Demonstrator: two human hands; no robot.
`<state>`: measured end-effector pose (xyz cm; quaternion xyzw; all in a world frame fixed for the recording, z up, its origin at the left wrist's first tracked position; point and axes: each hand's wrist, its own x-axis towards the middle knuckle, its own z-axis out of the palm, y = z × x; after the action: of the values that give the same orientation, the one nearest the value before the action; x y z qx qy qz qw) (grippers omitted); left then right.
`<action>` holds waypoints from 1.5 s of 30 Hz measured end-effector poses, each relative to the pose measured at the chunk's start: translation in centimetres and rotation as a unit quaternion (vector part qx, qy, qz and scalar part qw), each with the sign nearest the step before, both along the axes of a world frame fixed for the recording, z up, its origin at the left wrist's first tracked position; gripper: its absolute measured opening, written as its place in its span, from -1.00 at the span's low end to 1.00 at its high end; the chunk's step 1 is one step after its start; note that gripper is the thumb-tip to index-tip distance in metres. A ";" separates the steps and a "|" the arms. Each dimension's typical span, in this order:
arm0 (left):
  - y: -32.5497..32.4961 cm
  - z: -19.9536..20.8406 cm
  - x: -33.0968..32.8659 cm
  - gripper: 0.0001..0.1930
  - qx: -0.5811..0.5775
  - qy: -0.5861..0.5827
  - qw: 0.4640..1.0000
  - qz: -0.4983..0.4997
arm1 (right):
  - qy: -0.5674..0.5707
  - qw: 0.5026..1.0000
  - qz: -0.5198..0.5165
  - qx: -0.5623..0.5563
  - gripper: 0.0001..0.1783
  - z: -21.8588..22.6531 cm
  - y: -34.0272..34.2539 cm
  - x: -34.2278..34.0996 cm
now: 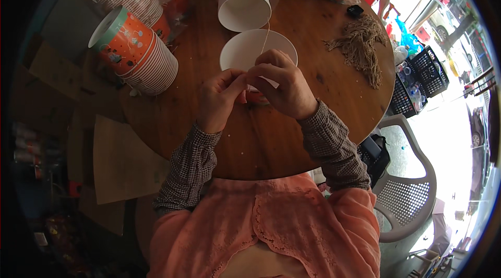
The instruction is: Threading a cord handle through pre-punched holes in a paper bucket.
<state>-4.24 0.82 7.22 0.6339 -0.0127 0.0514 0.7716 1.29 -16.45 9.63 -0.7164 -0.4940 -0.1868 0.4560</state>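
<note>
A white paper bucket (237,51) with a reddish printed outside stands on the round wooden table (292,142), its open mouth facing up. My left hand (216,100) is closed in a pinch at the bucket's near rim. Touching it, my right hand (284,82) also pinches there, fingers bent. A thin pale string (266,35) runs from between my hands across the bucket toward a bagged stack of white buckets (244,12) behind it. My fingers hide the exact spot where the string is held.
An orange-and-green bucket stack (148,64) leans at the left, with more bagged stacks behind. A bundle of tan strings (362,43) lies at the right by a small black object (355,11). Beyond the table are a plastic chair (407,199), black crates (428,74) and cardboard (122,158).
</note>
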 end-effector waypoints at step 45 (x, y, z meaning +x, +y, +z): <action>-0.2 -0.9 -0.5 -0.89 0.213 -0.118 0.967 0.076 | 0.031 0.998 -0.046 0.026 -0.87 -2.0 -0.1 0.2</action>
<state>-4.78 0.67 6.35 0.7723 -0.0659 0.1799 0.6057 1.51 -16.58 7.66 -0.7317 -0.4413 -0.1981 0.4803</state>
